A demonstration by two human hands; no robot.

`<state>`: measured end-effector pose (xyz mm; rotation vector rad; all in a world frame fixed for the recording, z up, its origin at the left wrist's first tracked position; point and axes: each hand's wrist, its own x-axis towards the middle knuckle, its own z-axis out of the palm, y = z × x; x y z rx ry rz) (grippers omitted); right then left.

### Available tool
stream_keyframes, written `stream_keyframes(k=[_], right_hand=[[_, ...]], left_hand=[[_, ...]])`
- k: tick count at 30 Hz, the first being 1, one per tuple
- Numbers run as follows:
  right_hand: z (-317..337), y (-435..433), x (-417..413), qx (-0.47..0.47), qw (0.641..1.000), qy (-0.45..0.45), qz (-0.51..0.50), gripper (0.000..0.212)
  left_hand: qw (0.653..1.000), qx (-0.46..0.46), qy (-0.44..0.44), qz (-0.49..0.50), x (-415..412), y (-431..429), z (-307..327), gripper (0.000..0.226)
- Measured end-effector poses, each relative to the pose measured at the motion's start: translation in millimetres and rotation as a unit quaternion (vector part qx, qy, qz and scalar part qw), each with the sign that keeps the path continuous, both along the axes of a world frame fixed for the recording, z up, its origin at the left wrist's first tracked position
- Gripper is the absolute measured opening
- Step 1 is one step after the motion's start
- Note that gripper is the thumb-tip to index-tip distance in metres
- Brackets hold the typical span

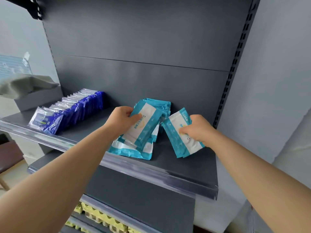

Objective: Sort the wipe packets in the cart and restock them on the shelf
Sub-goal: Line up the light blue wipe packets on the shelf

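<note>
On the dark grey shelf a loose heap of teal-and-white wipe packets lies near the middle, with more stacked behind against the back panel. My left hand grips a teal-and-white packet on top of the heap. My right hand holds another teal-and-white packet, tilted, just right of the heap. A neat row of dark blue wipe packets stands at the shelf's left end. The cart is out of view.
A clear price strip runs along the shelf's front edge. A lower shelf holds yellow egg trays. At far left are a grey box with a grey cloth. A slotted upright bounds the shelf's right side.
</note>
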<state>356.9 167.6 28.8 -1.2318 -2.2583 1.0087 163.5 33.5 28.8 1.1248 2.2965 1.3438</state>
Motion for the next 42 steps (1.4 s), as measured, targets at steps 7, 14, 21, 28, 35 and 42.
stream_keyframes(k=[7,14,21,28,35,42], right_hand=[[3,20,-8,-0.016,0.999,0.036,-0.010,0.005],[0,17,-25,-0.067,0.997,0.039,0.010,0.024],[-14,8,-25,-0.048,0.991,-0.082,-0.095,0.034],[-18,-28,-37,0.084,0.984,-0.106,-0.115,0.062],[-4,-76,-67,0.022,0.996,0.065,-0.063,0.046],[-20,-70,-56,-0.053,0.995,0.046,-0.068,0.048]], left_hand=[[0.991,-0.066,0.091,-0.068,-31,22,-23,0.035],[0.968,-0.142,0.029,-0.203,-46,23,-24,0.054],[0.949,-0.119,-0.061,-0.285,-71,21,-20,0.076],[0.929,-0.134,-0.011,-0.343,-82,11,-11,0.065],[0.912,-0.077,0.003,-0.403,-77,-1,-14,0.072],[0.898,-0.050,-0.106,-0.424,-81,-9,-27,0.065]])
